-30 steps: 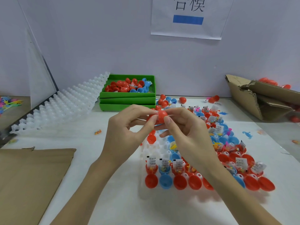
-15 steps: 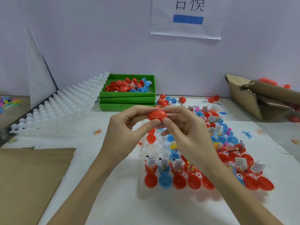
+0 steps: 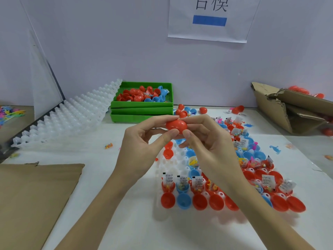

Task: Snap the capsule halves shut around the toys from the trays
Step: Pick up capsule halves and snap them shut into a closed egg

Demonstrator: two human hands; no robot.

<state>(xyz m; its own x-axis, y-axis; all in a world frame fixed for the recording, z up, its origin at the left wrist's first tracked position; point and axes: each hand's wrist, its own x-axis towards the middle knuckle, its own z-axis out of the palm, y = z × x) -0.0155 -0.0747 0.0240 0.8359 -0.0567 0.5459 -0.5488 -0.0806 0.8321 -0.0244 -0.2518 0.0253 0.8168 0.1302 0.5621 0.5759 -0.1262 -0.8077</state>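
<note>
Red capsule held mid-air above white tray, pinched between left hand and right hand, thumbs underneath. Advice: squeeze halves evenly along seam, keep rims aligned, check closure all round.

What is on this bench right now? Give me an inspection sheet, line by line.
Surface: white table.
Job's things: red capsule held up; white tray of filled and empty halves.
Clutter: loose toys, cardboard sheet, torn box.
Grippers: left hand and right hand both pinch the capsule.
Cables: nothing seen.
Surroundings: green trays, stacked white trays, wall sign.
</note>
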